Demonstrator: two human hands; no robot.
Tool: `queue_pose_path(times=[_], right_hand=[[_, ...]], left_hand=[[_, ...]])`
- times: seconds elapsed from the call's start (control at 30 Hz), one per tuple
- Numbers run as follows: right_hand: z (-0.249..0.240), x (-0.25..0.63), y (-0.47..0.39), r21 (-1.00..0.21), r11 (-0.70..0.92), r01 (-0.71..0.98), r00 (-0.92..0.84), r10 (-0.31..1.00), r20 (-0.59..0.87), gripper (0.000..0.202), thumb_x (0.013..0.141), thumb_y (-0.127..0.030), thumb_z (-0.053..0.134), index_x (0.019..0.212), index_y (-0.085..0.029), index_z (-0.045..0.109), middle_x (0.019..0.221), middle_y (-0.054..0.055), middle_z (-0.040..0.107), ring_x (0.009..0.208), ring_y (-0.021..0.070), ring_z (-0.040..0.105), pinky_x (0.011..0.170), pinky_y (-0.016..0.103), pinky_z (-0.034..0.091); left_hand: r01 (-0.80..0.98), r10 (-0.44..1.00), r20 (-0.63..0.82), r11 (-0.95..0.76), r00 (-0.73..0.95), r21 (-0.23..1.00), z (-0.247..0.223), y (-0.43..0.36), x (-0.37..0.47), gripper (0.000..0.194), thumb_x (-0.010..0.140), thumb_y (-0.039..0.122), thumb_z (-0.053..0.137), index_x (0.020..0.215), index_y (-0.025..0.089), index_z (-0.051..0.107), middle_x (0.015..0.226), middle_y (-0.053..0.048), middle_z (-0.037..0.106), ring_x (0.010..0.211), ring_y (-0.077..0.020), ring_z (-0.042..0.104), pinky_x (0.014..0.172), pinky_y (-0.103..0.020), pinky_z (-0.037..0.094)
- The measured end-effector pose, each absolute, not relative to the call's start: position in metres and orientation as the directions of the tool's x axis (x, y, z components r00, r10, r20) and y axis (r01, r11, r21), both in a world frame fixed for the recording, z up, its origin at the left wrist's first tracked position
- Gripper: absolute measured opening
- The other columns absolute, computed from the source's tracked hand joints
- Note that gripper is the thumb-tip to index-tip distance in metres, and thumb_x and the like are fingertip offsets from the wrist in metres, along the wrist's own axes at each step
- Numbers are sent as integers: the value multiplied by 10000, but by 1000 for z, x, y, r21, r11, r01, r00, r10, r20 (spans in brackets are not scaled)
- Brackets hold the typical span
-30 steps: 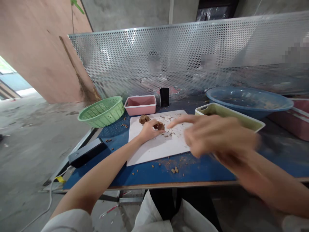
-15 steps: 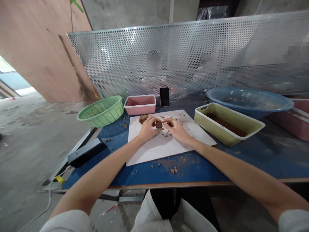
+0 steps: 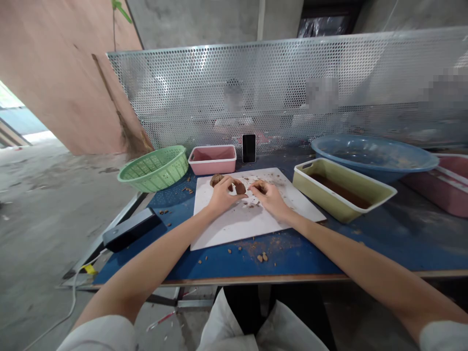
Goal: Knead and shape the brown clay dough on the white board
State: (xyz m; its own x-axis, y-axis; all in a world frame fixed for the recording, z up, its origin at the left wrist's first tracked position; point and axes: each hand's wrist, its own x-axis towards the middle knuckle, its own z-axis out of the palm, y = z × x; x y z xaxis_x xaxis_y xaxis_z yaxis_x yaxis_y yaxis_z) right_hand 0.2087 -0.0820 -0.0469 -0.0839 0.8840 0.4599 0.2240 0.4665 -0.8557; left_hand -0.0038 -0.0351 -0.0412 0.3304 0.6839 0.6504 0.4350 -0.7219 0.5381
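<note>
My left hand (image 3: pixel 221 197) is closed around a brown clay-like lump (image 3: pixel 240 188), thumb below and fingers above, over the white board (image 3: pixel 223 230). Just to its right, my right hand (image 3: pixel 271 199) has its fingertips pinched together, close to the lump but apart from it. Something dark brown shows under those fingers; whether it is held, I cannot make out. A larger brown lump (image 3: pixel 216 180) sits on the board behind my left hand, partly covered by it. Small brown crumbs are scattered around both hands.
Beyond the board stand a green basket (image 3: pixel 157 178), a pink bin (image 3: pixel 214 168) and an upright phone (image 3: pixel 249 148). To the right are an olive bin (image 3: pixel 329 202) with brown contents and a blue basin (image 3: pixel 380 165). A black box (image 3: pixel 129 231) lies left. A perforated metal screen (image 3: pixel 270 73) rises behind.
The lump in my left hand has turned slightly and appears tilted. My right hand has drawn a little to the right, away from it. The camera view has shifted slightly.
</note>
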Motion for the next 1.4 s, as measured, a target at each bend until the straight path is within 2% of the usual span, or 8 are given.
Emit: queue_pose_path(times=[0.2, 0.43, 0.7, 0.8, 0.93, 1.07, 1.23, 1.4], right_hand=[[-44, 209, -84, -863, 467, 194, -168, 882, 439, 304, 947, -511, 707, 896, -211, 724, 897, 64, 756, 859, 232, 672, 840, 385, 508], [-46, 212, -82, -866, 473, 160, -137, 880, 455, 279, 949, -481, 722, 899, -207, 739, 893, 59, 760, 845, 229, 671, 822, 378, 501], [-47, 211, -81, -841, 506, 189, -137, 862, 488, 293, 956, -493, 699, 868, -215, 714, 874, 58, 760, 837, 239, 676, 816, 384, 515], [-48, 211, -81, -832, 510, 220, -152, 860, 487, 279, 971, -477, 682, 877, -216, 720, 871, 53, 752, 828, 231, 668, 815, 381, 507], [-50, 211, -80, -848, 492, 197, -80, 870, 486, 265, 969, -470, 686, 904, -215, 716, 866, 48, 741, 824, 229, 670, 786, 370, 497], [-50, 212, -79, -840, 505, 202, -147, 863, 483, 260, 963, -456, 694, 877, -212, 717, 871, 52, 752, 838, 234, 679, 809, 376, 503], [-50, 213, -79, -848, 494, 192, -81, 869, 488, 251, 958, -457, 698, 894, -217, 727, 869, 56, 753, 846, 243, 684, 795, 379, 497], [-48, 214, -80, -845, 499, 191, -144, 866, 479, 254, 944, -459, 705, 865, -218, 724, 856, 56, 748, 814, 234, 667, 788, 381, 497]], left_hand=[[395, 643, 653, -764, 400, 510, -44, -35, -6, 422, 704, 306, 1006, 1042, 219, 769, 947, -28, 716, 824, -178, 628, 794, -333, 563], [343, 619, 637, -785, 460, 515, -47, -32, -7, 374, 753, 249, 966, 1083, 219, 794, 1000, -34, 728, 832, -166, 646, 827, -324, 571], [299, 583, 675, -812, 453, 502, -51, -27, -7, 384, 756, 277, 975, 1090, 206, 799, 978, -32, 729, 785, -154, 642, 771, -304, 575], [287, 577, 677, -816, 457, 502, -52, -26, -7, 372, 770, 284, 969, 1093, 204, 801, 985, -37, 733, 796, -156, 651, 789, -311, 581], [303, 587, 671, -809, 453, 503, -53, -25, -7, 386, 777, 294, 968, 1113, 203, 801, 1000, -45, 742, 799, -160, 662, 817, -328, 591], [282, 561, 677, -827, 476, 486, -53, -25, -8, 386, 779, 298, 968, 1117, 202, 806, 1006, -52, 741, 812, -168, 674, 824, -335, 593], [307, 574, 677, -819, 460, 485, -54, -25, -7, 382, 784, 320, 964, 1110, 204, 801, 1017, -55, 745, 804, -169, 676, 825, -342, 602], [295, 552, 678, -833, 485, 467, -53, -26, -7, 372, 795, 307, 957, 1115, 202, 797, 1012, -54, 740, 808, -166, 676, 823, -338, 602]])
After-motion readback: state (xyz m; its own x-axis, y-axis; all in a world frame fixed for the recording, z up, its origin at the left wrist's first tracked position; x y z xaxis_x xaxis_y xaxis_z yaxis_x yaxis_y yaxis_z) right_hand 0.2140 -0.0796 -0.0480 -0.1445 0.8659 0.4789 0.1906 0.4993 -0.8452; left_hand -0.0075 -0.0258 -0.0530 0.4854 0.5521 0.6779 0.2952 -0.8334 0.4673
